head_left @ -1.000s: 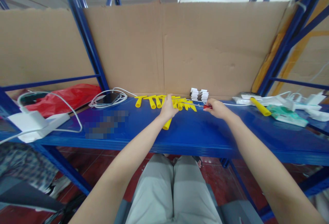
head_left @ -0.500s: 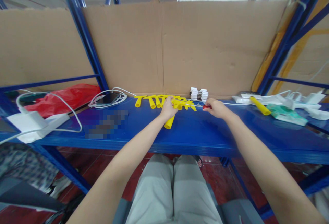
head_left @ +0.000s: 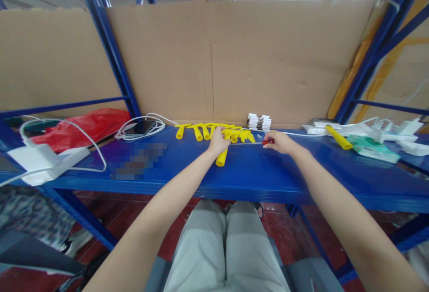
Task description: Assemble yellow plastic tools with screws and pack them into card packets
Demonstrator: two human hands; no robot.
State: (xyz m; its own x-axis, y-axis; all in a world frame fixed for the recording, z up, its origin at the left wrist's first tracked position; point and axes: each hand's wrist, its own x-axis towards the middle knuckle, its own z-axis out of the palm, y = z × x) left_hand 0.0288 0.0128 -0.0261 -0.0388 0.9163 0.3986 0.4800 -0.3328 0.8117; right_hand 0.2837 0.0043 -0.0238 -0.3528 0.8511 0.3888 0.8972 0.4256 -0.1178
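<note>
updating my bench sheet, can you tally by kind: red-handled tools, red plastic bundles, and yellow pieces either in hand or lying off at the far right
Red-handled tool: 1, in the right hand
Red plastic bundle: 1
Yellow pieces: 2, one in the left hand, one at the far right
Total: 4

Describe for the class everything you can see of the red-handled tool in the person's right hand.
The red-handled tool has a glossy-looking red handle, partly covered by the right hand, which grips it. A thin, straight, pale shaft, apparently metal, extends left, roughly level, over the blue shelf, towards the yellow piece in the left hand. Its tip is indistinct, so contact there cannot be told.
</note>
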